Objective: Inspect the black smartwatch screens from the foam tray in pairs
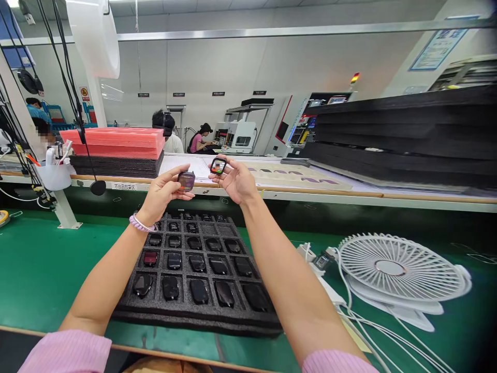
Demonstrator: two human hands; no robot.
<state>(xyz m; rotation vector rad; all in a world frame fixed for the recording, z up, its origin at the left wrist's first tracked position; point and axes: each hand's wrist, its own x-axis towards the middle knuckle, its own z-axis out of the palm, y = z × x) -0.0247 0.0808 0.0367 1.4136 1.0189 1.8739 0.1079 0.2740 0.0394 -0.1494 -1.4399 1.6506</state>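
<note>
Between the fingers of my left hand [165, 189] is a dark, glossy, rounded-square watch-like piece [187, 180] with a purplish sheen. My right hand [238, 181], palm partly turned up, pinches a strapless smartwatch [218, 166] with a black frame and a lit, colourful screen. Both pieces are held up side by side, apart from each other, above the far edge of a black foam tray [194, 317]. Similar dark watch-like pieces [199, 291] sit in the tray's compartments, one of them a reddish piece [150, 258].
A white fan [404, 267] and cables [373, 324] lie on the green bench at right. On the shelf ahead are pink foam sheets [116, 142], a pale sheet with purple pieces [295, 176] and stacked black foam [404, 140]. A pen cup [56, 176] stands left. People [201, 139] sit beyond.
</note>
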